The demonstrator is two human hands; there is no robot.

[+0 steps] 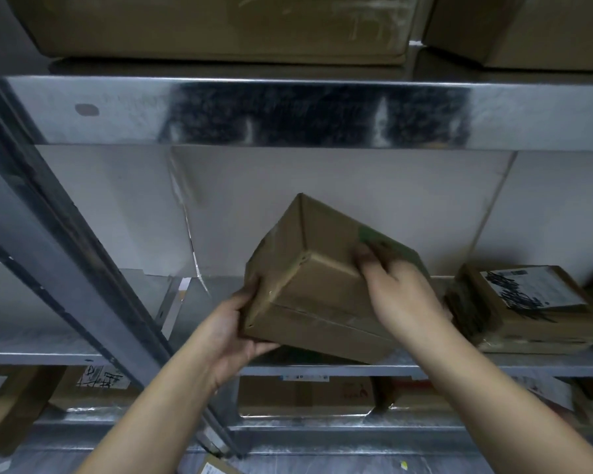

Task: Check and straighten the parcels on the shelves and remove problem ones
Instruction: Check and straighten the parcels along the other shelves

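I held the box (pixel 319 285) tilted, one corner up, over the front lip of the mid shelf (pixel 65 357). Left hand (pixel 233 326) curled round its lower-left corner; right hand (pixel 401 299) gripped the top-right face.
Risk 1: corner-only grip; a slip would prob. drop it off the lip.
Risk 2: a swing to R could knock the labelled parcel (pixel 528 302) just beside.
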